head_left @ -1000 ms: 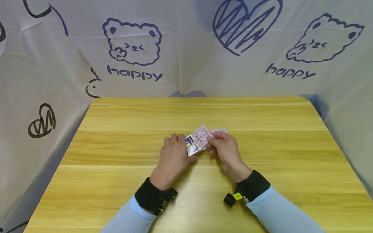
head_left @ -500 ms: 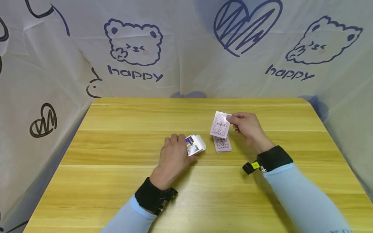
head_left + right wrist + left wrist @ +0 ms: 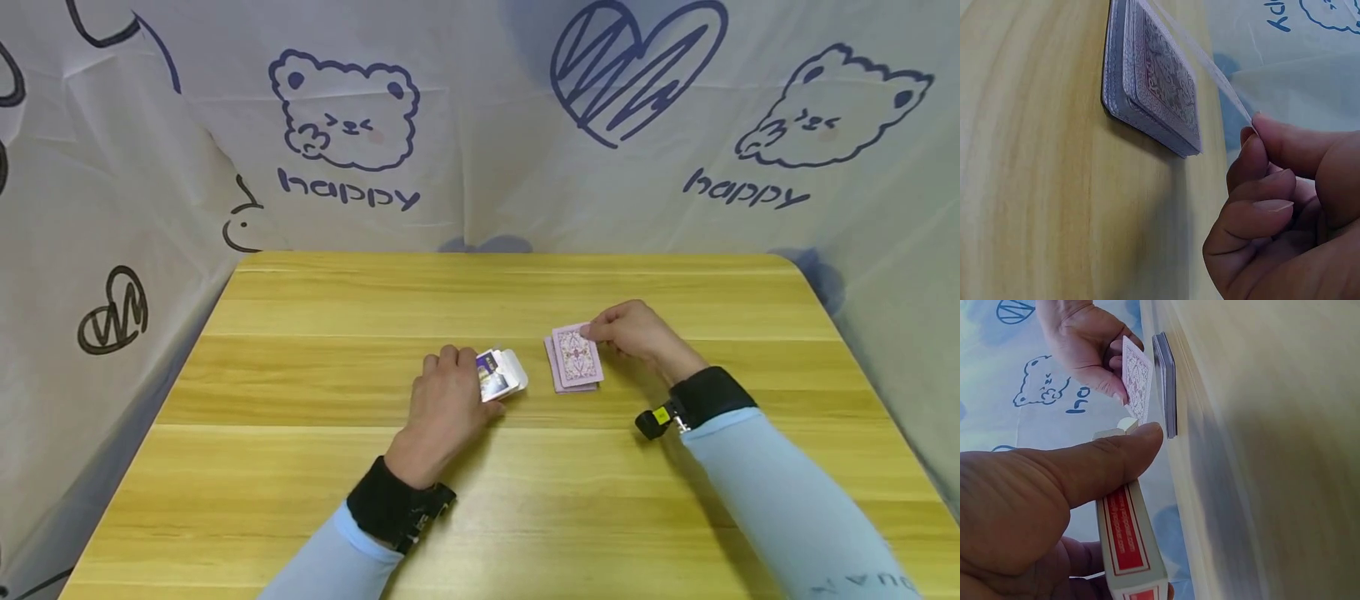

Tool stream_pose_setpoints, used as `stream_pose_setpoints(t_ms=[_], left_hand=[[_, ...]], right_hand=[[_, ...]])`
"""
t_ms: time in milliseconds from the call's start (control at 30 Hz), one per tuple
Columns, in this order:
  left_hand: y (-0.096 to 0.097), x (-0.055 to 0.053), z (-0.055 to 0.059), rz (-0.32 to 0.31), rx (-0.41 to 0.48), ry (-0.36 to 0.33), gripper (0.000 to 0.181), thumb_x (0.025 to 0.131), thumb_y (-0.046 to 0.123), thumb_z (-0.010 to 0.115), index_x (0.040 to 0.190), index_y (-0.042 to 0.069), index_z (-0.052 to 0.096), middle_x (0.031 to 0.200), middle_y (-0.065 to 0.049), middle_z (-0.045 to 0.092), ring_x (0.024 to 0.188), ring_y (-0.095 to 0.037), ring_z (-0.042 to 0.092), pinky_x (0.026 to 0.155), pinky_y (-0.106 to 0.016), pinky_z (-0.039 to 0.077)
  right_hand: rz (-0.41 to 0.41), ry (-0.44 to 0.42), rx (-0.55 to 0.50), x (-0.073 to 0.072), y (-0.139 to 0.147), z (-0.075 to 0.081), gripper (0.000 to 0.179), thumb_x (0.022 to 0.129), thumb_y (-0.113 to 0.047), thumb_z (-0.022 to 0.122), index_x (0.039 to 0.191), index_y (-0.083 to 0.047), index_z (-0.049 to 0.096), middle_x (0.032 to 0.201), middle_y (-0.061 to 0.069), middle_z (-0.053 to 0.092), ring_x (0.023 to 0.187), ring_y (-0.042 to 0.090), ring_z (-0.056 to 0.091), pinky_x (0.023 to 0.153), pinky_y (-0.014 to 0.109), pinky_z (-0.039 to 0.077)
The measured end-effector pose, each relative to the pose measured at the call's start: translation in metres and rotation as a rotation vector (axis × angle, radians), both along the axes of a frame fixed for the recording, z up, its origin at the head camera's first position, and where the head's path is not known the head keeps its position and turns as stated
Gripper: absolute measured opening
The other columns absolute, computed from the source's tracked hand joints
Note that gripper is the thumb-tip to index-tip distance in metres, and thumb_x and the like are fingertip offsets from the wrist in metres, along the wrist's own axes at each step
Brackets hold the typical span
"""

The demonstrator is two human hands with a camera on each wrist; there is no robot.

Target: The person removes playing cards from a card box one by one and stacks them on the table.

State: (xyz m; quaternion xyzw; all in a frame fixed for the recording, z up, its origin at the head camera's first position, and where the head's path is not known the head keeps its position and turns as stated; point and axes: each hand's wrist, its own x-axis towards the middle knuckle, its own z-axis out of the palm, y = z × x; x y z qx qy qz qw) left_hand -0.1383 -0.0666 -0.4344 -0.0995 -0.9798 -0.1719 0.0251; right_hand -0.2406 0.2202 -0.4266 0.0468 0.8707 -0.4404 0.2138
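Observation:
My right hand pinches a playing card by its edge, between thumb and forefinger. The card has a patterned pinkish back and slants over a stack of playing cards, which lies on the table; in the head view it covers most of that stack. To the left, my left hand grips a small card box. Its white flap stands open toward the cards. In the left wrist view the thumb lies along the box, and a red printed panel shows on its side.
The wooden table spreads around both hands. Behind it hangs a white cloth with bear, heart and "happy" drawings. Black bands with small cameras sit on both wrists.
My right hand drew a card away from the box, lifted it above the stack, then lowered it onto or close over the stack. The left hand keeps its grip on the box.

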Motion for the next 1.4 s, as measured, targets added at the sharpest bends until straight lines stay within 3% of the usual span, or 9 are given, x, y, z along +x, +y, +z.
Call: stream_pose_setpoints(t_ms=[267, 567, 900, 1133, 1400], left_hand=[[0.0, 0.0, 0.0, 0.003, 0.044, -0.051, 0.071, 0.078, 0.035, 0.095, 0.128, -0.003, 0.061, 0.118, -0.019, 0.062, 0.101, -0.034, 0.055, 0.075, -0.045, 0.057], [0.001, 0.0, 0.001, 0.003, 0.055, -0.047, 0.074, 0.077, 0.034, 0.096, 0.13, -0.004, 0.061, 0.12, -0.021, 0.062, 0.102, -0.034, 0.056, 0.075, -0.044, 0.058], [0.001, 0.0, 0.001, 0.007, 0.058, -0.042, 0.075, 0.076, 0.034, 0.097, 0.13, -0.004, 0.061, 0.118, -0.021, 0.062, 0.1, -0.033, 0.055, 0.072, -0.042, 0.058], [0.001, 0.0, 0.001, 0.004, 0.07, -0.045, 0.076, 0.076, 0.034, 0.097, 0.131, -0.004, 0.061, 0.118, -0.02, 0.061, 0.1, -0.033, 0.054, 0.073, -0.042, 0.058], [0.001, 0.0, 0.001, 0.007, 0.082, -0.056, 0.077, 0.075, 0.035, 0.097, 0.13, -0.005, 0.061, 0.116, -0.02, 0.061, 0.099, -0.032, 0.054, 0.074, -0.043, 0.058]], right_hand=[[0.006, -0.024, 0.019, -0.008, -0.003, -0.008, 0.029, 0.099, -0.025, 0.074, 0.111, 0.001, 0.074, 0.087, 0.002, 0.06, 0.076, 0.019, 0.053, 0.065, 0.028, 0.042], [-0.032, -0.025, 0.04, -0.006, -0.006, -0.016, 0.026, 0.098, -0.025, 0.076, 0.107, -0.001, 0.074, 0.087, 0.004, 0.061, 0.072, 0.02, 0.053, 0.061, 0.029, 0.039], [-0.057, 0.046, 0.077, -0.002, -0.012, -0.022, 0.022, 0.095, -0.023, 0.077, 0.097, -0.001, 0.072, 0.086, 0.003, 0.059, 0.073, 0.018, 0.051, 0.061, 0.028, 0.04], [-0.076, 0.108, 0.089, 0.003, -0.016, -0.026, 0.022, 0.095, -0.021, 0.077, 0.095, 0.0, 0.072, 0.104, 0.01, 0.065, 0.09, 0.023, 0.051, 0.074, 0.03, 0.04], [-0.063, 0.146, 0.134, 0.007, -0.019, -0.029, 0.021, 0.097, -0.02, 0.074, 0.096, 0.001, 0.073, 0.099, 0.011, 0.067, 0.082, 0.022, 0.052, 0.067, 0.029, 0.039]])
